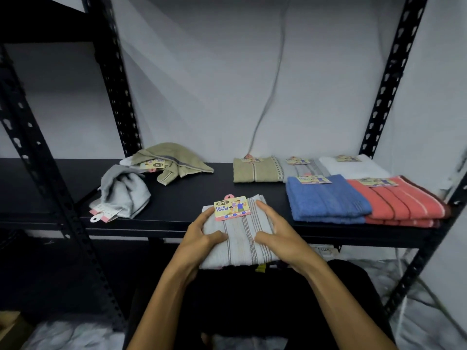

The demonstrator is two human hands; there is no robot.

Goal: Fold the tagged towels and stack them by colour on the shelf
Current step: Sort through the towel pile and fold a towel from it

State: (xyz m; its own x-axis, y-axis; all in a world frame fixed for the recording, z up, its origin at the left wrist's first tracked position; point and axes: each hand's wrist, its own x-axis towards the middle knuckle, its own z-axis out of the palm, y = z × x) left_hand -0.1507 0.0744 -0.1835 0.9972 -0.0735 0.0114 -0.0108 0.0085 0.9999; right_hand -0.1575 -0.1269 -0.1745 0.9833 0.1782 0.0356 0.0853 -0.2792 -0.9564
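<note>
Centrally, a folded grey striped towel [237, 233] lies at the front edge of the black shelf [177, 198], its near end overhanging the edge, with a "Face Towel" card tag [232, 207] on its far left corner. The left hand [202, 238] grips the towel's left side, fingers reaching along that edge toward the tag and thumb pressed on the top surface. The right hand [275, 233] holds the right side likewise, fingers spread along the edge and thumb lying across the stripes. To the left on the shelf, well apart, lie two unfolded towels: a crumpled light grey towel [123, 193] with a pink tag at its front, and behind it a rumpled olive towel [174, 160]. To the right sit folded, tagged towels: a folded olive towel [255, 170], a grey towel [303, 166] and a white towel [351, 166] in the back row, with a blue stack [326, 198] and a coral striped stack [399, 200] side by side, touching, in front. A cable [270, 92] hangs down the white wall behind.
</note>
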